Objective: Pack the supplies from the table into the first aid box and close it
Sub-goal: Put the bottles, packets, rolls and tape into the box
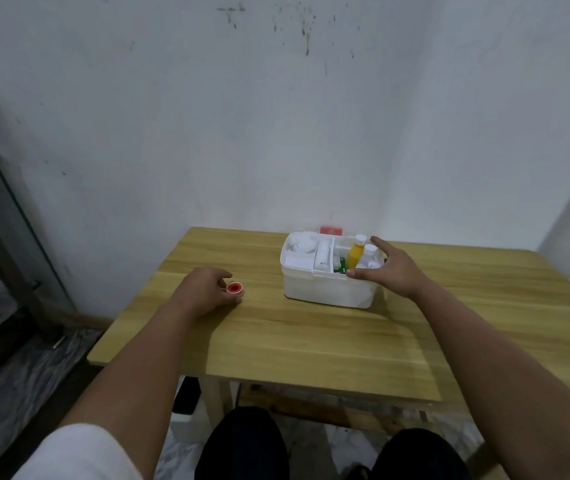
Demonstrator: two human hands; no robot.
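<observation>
A: Box (328,289) sits open, far middle of the table (311,334), lid off. Tray on top already packed: yellow bottle (355,254), 2 white-capped bottles (369,252) beside it, white rolls (302,245) on the left side.

B: Anything loose?

A: 1 item only, the small red-centred tape roll (235,288), on the table well left of the box.

B: Hands?

A: Left hand (204,289) is curled round the roll, thumb and fingers touching it, roll not lifted off the wood. Looks like a pinch forming for pickup; whether it is fully clamped I cannot tell.

B: Right?

A: Right hand (391,268) is spread wide, holding nothing, over the box's right edge; thumb on the near rim, fingers by the bottles. Probably steadying the box.

B: Lid?

A: Red thing (331,230) behind the box, mostly hidden. Could be the lid, not sure.

B: Progress?

A: Near done, I'd say. Roll goes in, then closing.
</observation>
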